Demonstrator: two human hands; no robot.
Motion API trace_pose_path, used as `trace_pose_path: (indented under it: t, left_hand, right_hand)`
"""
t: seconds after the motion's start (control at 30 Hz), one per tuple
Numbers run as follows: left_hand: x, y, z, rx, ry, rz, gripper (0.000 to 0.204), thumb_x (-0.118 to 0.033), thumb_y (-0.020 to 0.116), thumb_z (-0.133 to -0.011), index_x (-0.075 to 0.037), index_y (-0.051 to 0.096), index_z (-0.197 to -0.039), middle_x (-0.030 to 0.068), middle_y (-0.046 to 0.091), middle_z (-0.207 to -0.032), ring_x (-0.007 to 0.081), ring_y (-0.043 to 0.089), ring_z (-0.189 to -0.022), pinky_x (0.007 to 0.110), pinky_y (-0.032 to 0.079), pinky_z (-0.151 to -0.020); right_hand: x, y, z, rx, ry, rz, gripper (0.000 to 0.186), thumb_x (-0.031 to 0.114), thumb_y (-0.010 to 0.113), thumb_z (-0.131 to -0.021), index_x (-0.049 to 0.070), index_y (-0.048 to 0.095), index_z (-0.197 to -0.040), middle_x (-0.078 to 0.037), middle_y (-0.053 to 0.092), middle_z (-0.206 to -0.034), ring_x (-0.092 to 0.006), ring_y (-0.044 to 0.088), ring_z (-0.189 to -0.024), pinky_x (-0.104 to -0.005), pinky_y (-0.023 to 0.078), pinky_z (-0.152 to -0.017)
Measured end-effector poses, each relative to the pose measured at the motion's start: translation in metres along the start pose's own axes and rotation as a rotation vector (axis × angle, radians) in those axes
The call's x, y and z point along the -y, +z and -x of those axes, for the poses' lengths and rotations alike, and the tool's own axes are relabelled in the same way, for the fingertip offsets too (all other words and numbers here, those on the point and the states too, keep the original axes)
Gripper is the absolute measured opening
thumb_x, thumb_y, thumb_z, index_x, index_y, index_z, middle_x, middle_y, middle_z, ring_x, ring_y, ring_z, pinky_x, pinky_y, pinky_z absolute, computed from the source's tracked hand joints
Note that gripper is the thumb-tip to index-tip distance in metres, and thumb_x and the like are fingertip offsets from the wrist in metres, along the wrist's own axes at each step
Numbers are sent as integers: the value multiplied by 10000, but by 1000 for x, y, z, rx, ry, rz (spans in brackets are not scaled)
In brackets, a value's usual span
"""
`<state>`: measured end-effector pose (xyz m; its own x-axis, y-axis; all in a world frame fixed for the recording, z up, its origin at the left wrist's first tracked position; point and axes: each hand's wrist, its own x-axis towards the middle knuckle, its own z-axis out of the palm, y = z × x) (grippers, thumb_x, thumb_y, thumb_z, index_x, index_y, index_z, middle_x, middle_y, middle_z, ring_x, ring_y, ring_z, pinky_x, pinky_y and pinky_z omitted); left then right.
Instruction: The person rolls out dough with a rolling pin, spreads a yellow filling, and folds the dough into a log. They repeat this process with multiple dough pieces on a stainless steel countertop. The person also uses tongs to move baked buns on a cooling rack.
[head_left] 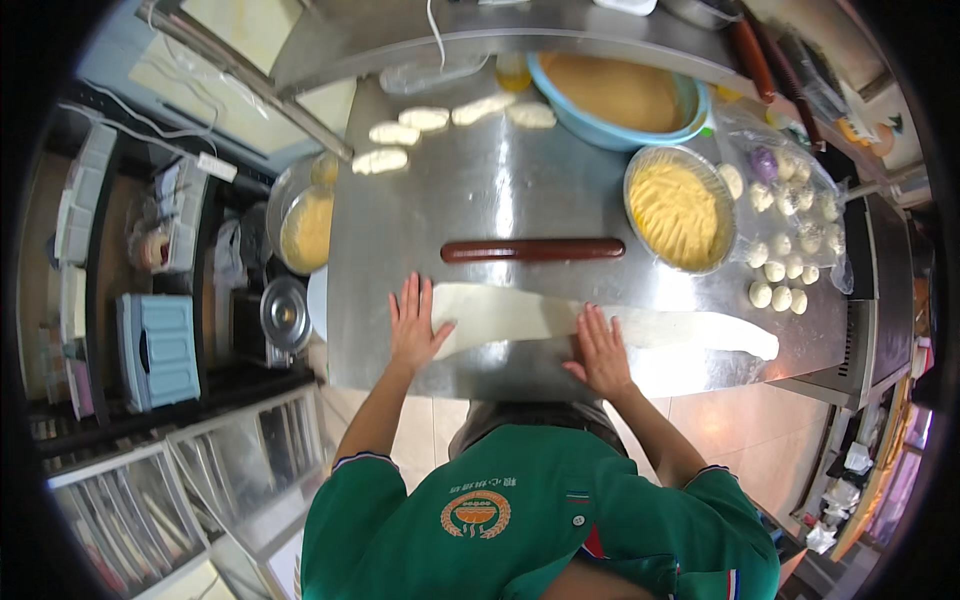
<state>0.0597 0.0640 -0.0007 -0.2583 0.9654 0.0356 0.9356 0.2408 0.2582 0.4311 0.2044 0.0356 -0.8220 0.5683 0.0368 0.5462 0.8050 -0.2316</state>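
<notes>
A long, flat sheet of pale dough (500, 310) lies across the steel worktop (400, 220), parallel to its near edge. My left hand (414, 325) is open at the left end of the sheet, fingers stretched out and thumb on the dough. My right hand (600, 350) lies open near the middle of the sheet, fingers spread. Just beyond the dough rests a smooth brown rolling pin (532, 250), untouched. To its right is a round clear tub of yellow filling (678, 210).
Several oval dough pieces (424, 119) and a blue basin of brown filling (615, 90) are at the back. Plastic-covered dough balls (795, 200) sit right. A steel bowl (300, 225) and shelving with a blue container (158, 350) stand left. A metal shelf (420, 40) overhangs the back.
</notes>
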Motion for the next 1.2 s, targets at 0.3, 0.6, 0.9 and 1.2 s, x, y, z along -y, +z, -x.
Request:
trace_pose_path:
  t: [0.3,0.6,0.9,1.2]
  left_hand:
    - [-17,-88,-123,-445,183,435,185,-133,691,-891,-49,657,-1053,178,489,-1465,412,428,-1374,516,260,-1189]
    - [-106,-234,-386,-794,525,-351,621,-538,620,-910,-124,579,-1370,122,313,-1609,318,278,-1485,658,217,-1156]
    - [-103,-244,-432,-741,582,-511,755,-605,562,-922,-212,395,-1546,51,217,-1670,271,223,-1521,621,191,-1185]
    - [-190,-174,-329,-691,494,-327,790,-444,667,-907,-103,354,-1547,202,220,-1640,391,226,-1505,658,171,-1174]
  right_hand:
    - [-5,11,17,67,224,-56,1049,591,658,-835,-45,232,-1553,-226,194,-1643,-375,180,-1530,-554,154,-1223]
    - [11,-5,34,-143,552,-68,877,405,724,-844,50,327,-1542,-233,213,-1632,-428,198,-1509,-625,126,-1200]
    - [0,0,172,-264,917,-24,674,150,736,-852,45,437,-1448,-254,253,-1598,-475,290,-1437,-585,250,-1177]
    - [26,91,423,-46,1527,-147,558,291,697,-918,4,534,-1367,-296,320,-1551,-472,345,-1406,-530,324,-1148]
